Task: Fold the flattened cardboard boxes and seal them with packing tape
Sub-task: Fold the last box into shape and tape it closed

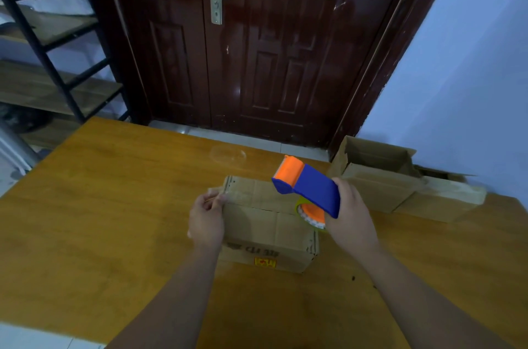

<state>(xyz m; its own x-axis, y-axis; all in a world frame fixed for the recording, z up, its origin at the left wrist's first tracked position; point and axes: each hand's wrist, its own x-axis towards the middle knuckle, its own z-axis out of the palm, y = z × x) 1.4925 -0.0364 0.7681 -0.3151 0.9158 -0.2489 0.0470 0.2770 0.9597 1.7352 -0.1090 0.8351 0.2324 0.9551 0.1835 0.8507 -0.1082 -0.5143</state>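
Observation:
A folded brown cardboard box (265,222) with closed top flaps sits in the middle of the orange wooden table (100,205). A strip of clear tape lies across its far left top. My left hand (206,220) pinches the tape end at the box's upper left edge. My right hand (350,215) grips a blue and orange tape dispenser (308,185), held tilted above the box's right side, cutter end pointing up and away.
Open cardboard boxes (380,174) stand at the table's back right against the blue wall. A dark wooden door (257,48) is behind the table. A black metal shelf rack (51,62) stands at the left.

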